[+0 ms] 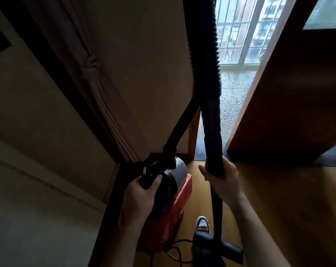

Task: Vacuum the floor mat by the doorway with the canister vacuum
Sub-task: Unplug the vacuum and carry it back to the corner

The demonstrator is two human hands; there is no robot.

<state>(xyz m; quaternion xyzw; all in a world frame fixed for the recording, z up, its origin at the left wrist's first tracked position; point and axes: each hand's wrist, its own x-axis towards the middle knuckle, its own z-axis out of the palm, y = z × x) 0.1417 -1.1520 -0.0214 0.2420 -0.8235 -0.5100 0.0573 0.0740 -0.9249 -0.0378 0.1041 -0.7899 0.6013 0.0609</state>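
Forearms enter from the lower edge, nearest the camera, and each ends in a hand wrapped around part of the canister vacuum [169,205]. Beyond them, the wooden floor [269,209] runs to a doorway whose open door [290,97] leaves a strip of pebbled tile and a barred window visible. No floor mat can be identified in view; it may lie outside the frame, so vacuuming proper appears not yet begun. The red and grey canister hangs lifted beside the left wall, probably carried so that it clears the floor on the way to the doorway. Its ribbed black hose [203,54] rises out of the top of the frame and loops back down to the rigid wand [213,147], kept upright, seemingly to manage the slack. The left hand [138,201] has its grip curled shut around the canister's black carrying handle [149,180]. The right hand [221,178] has its grip pressed together around the wand. Below, the floor nozzle [221,245] sits near a shoe [202,224], and a thin power cord [175,249] trails on the floor.
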